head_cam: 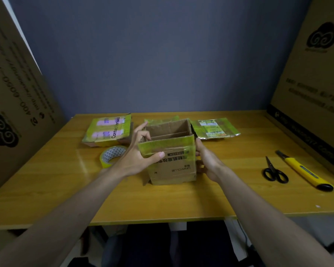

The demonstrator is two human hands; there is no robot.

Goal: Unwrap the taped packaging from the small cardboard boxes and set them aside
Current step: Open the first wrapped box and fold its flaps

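A yellow wooden table (56, 191) carries an open cardboard box (172, 166) at centre. At ten o'clock lie a tape roll (112, 156) and a flattened taped box (108, 132); at one o'clock a flattened wrapper (214, 129); at three o'clock, scissors (274, 171) and a yellow utility knife (303, 170).

right fingers (198, 151) behind box (172, 168)

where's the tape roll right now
In the head view, the tape roll lies on the table's left half, just left of the left hand, in front of the flattened packaging.
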